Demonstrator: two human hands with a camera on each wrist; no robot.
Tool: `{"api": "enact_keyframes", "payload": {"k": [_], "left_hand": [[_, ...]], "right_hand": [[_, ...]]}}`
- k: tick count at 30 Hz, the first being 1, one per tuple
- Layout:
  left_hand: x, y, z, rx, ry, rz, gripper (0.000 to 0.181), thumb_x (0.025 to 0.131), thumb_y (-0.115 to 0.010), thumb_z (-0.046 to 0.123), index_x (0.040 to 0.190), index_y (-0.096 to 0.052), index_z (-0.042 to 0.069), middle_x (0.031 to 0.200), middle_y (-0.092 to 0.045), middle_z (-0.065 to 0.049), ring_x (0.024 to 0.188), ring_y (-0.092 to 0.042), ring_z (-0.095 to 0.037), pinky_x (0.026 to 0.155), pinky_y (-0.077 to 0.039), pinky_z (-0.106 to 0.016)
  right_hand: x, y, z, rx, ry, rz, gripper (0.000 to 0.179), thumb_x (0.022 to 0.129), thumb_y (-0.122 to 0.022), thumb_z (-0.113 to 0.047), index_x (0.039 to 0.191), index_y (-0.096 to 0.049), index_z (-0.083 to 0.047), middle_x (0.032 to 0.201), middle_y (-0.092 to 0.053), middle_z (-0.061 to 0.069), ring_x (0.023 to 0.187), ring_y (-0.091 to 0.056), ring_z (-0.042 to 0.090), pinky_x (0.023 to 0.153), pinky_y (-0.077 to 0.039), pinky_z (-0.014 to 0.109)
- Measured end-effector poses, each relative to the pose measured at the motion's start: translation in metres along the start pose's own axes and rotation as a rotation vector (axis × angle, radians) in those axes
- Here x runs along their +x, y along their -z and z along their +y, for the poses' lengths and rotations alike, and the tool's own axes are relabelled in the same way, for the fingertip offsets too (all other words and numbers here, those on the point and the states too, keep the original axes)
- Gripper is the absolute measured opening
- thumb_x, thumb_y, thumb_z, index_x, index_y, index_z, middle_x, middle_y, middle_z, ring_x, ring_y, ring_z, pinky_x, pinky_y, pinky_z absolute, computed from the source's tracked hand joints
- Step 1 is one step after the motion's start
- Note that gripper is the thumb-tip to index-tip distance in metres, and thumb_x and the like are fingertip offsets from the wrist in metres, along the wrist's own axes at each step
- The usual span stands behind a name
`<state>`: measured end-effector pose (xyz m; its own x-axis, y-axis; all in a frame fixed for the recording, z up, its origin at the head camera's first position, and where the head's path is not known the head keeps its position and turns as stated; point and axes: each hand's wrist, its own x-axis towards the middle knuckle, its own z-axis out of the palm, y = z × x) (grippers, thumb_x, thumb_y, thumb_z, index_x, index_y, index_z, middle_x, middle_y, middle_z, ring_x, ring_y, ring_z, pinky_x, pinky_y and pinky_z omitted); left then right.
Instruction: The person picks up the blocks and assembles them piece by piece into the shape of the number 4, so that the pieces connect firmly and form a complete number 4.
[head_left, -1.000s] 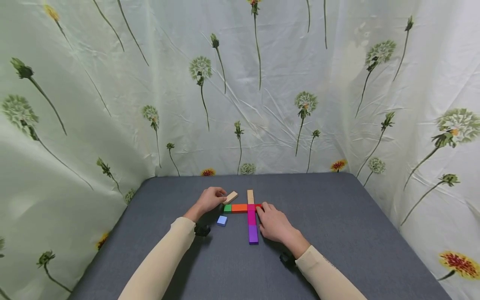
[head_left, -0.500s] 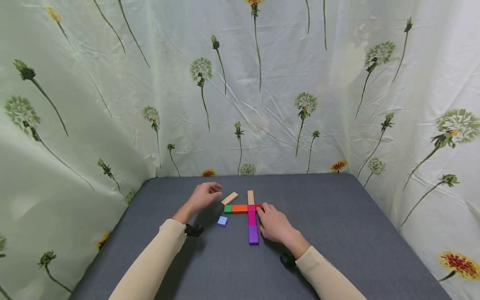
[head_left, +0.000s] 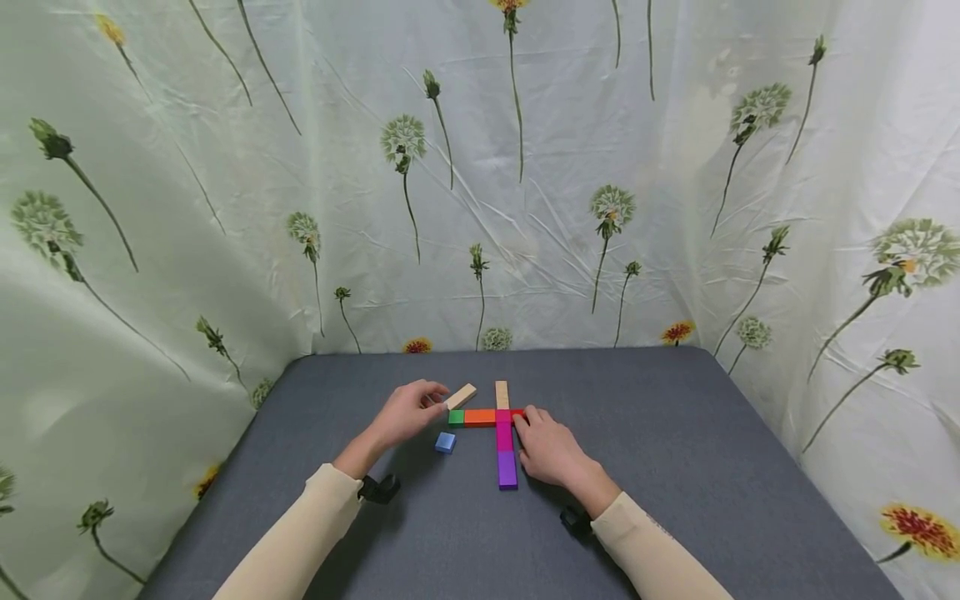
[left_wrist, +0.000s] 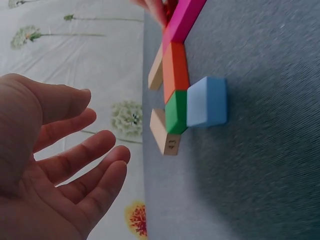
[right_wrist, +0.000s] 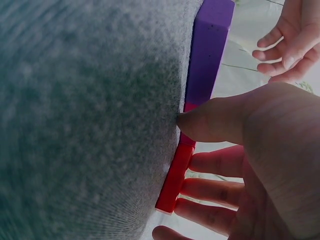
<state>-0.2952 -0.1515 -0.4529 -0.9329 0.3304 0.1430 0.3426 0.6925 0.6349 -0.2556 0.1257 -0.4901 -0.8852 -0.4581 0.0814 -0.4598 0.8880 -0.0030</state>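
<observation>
My left hand [head_left: 408,411] hovers with loose, parted fingers beside a slanted natural-wood block [head_left: 462,395], whose end bears printed marks in the left wrist view. Nothing is between its fingers [left_wrist: 82,155]. Behind the light blue block [head_left: 445,442], the green block [head_left: 456,418] and orange block [head_left: 480,417] lie end to end. They meet the magenta block [head_left: 504,435], which continues toward me into the purple block [head_left: 507,472]. Another natural-wood block [head_left: 502,394] points away at the far end. My right hand [head_left: 551,446] rests straight fingers on the red block [right_wrist: 176,175], its thumb near the magenta block.
All the blocks lie on a dark grey table [head_left: 637,433]. A white curtain [head_left: 555,208] printed with dandelions and other flowers hangs behind and on both sides. Dark wrist cameras [head_left: 381,489] sit below the cream sleeves [head_left: 292,537].
My left hand lifted away from the slanted wood block, moving left and back, then came down near it again with the forearm drawn closer. The right hand and blocks stay in place.
</observation>
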Motion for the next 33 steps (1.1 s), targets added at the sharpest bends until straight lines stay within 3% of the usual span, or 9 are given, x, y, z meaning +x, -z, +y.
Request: {"api": "enact_keyframes", "payload": {"k": [11, 17, 25, 33], "left_hand": [[-0.03, -0.014, 0.001, -0.057, -0.052, -0.039, 0.024, 0.095, -0.07, 0.013, 0.117, -0.072, 0.005, 0.101, -0.065, -0.001, 0.086, -0.061, -0.015, 0.072, -0.052, -0.036], [-0.04, -0.022, -0.004, -0.055, -0.081, -0.091, 0.023, 0.094, -0.072, 0.015, 0.116, -0.073, 0.007, 0.104, -0.066, -0.004, 0.088, -0.06, -0.014, 0.076, -0.051, -0.037], [-0.045, -0.028, -0.008, -0.021, -0.084, -0.123, 0.024, 0.091, -0.076, 0.016, 0.114, -0.074, 0.01, 0.09, -0.059, 0.001, 0.08, -0.053, -0.014, 0.066, -0.045, -0.031], [-0.04, -0.027, -0.014, -0.026, -0.042, -0.098, 0.024, 0.09, -0.076, 0.012, 0.114, -0.074, 0.01, 0.095, -0.059, -0.003, 0.076, -0.052, -0.014, 0.065, -0.045, -0.03]], "right_hand": [[0.0, -0.001, -0.001, 0.0, 0.003, 0.005, 0.057, 0.094, -0.07, -0.029, 0.142, -0.055, -0.002, 0.124, -0.053, 0.013, 0.115, -0.054, 0.026, 0.08, -0.056, 0.041], [0.0, 0.0, -0.001, 0.006, -0.002, -0.001, 0.058, 0.094, -0.07, -0.029, 0.143, -0.054, -0.002, 0.125, -0.053, 0.014, 0.116, -0.054, 0.027, 0.081, -0.056, 0.042], [0.0, -0.001, -0.001, 0.011, 0.0, 0.007, 0.057, 0.094, -0.07, -0.029, 0.142, -0.055, -0.002, 0.123, -0.053, 0.014, 0.115, -0.054, 0.027, 0.079, -0.056, 0.042], [-0.001, -0.001, -0.001, 0.019, 0.008, 0.02, 0.055, 0.093, -0.07, -0.027, 0.141, -0.055, -0.001, 0.122, -0.053, 0.014, 0.115, -0.054, 0.028, 0.078, -0.056, 0.043]]}}
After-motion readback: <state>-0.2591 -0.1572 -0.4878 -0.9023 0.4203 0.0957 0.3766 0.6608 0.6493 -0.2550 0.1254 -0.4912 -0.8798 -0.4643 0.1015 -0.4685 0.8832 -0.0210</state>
